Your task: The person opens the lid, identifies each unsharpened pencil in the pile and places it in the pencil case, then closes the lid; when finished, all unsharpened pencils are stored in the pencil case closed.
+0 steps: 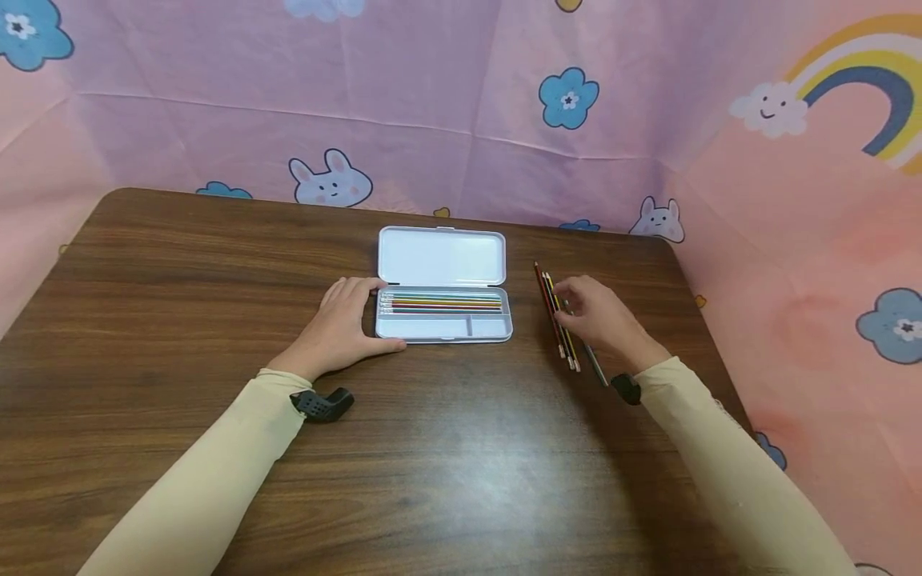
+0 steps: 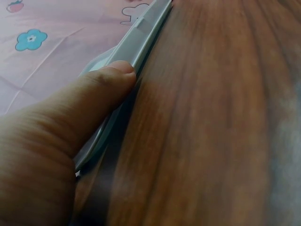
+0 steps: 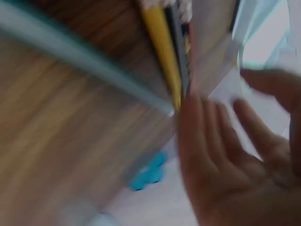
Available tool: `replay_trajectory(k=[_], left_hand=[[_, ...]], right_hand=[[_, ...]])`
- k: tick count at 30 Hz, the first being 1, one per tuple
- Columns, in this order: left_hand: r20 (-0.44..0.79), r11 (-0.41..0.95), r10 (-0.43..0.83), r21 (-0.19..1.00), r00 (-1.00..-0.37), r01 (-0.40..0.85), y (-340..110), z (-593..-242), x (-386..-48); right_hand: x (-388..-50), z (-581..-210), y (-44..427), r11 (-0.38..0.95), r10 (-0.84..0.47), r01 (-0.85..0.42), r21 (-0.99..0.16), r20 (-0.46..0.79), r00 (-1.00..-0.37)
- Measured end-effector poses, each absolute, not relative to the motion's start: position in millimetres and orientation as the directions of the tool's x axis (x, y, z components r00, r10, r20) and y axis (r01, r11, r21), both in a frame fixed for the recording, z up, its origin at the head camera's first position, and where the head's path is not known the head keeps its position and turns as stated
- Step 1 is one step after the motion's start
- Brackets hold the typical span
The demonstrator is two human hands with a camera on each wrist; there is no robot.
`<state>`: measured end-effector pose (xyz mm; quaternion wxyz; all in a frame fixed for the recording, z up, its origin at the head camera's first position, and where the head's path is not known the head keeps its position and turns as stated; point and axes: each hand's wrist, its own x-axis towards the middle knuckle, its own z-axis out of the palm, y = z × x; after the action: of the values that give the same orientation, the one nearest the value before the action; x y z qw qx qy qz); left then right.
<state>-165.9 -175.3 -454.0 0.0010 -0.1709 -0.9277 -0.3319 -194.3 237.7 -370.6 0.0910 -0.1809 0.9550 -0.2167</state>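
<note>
A white pencil case (image 1: 422, 326) lies with its lid (image 1: 442, 256) raised at the back. Several coloured pencils (image 1: 442, 304) lie side by side in its long rear compartment. My left hand (image 1: 343, 324) holds the case's left end, with the thumb (image 2: 115, 77) against the front wall and the index finger at the rear corner. Right of the case my right hand (image 1: 601, 318) hovers over loose pencils, thumb apart from the loosely bent fingers and nothing held between them. Red, black and yellow pencils (image 1: 555, 312) lie together; a grey-green pencil (image 1: 596, 368) lies apart, partly hidden under the hand.
The front of the case has a long compartment and a small one (image 1: 491, 326) at the right. Everything stands on a brown wood-grain table (image 1: 432, 448). Patterned pink cloth (image 1: 432, 152) hangs behind the table and along its right side.
</note>
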Motion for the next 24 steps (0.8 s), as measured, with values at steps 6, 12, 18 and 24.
replay_trajectory(k=[6, 12, 18, 24], left_hand=[[0.118, 0.717, 0.312, 0.621, -0.943, 0.315, -180, -455, -166], [0.113, 0.720, 0.317, 0.618, -0.942, 0.316, -178, -453, -167], [0.118, 0.718, 0.318, 0.619, -0.941, 0.320, -176, -452, -168], [0.103, 0.719, 0.319, 0.621, -0.942, 0.312, -176, -453, -166]], right_hand=[[-188, -378, 277, 0.780, -0.284, -0.049, -0.624, -0.283, -0.916], [-174, -380, 285, 0.762, -0.256, 0.033, -0.647, -0.347, -0.902], [-167, -381, 290, 0.779, -0.291, -0.010, -0.627, -0.348, -0.891], [-160, -385, 301, 0.803, -0.307, -0.049, -0.595, -0.340, -0.889]])
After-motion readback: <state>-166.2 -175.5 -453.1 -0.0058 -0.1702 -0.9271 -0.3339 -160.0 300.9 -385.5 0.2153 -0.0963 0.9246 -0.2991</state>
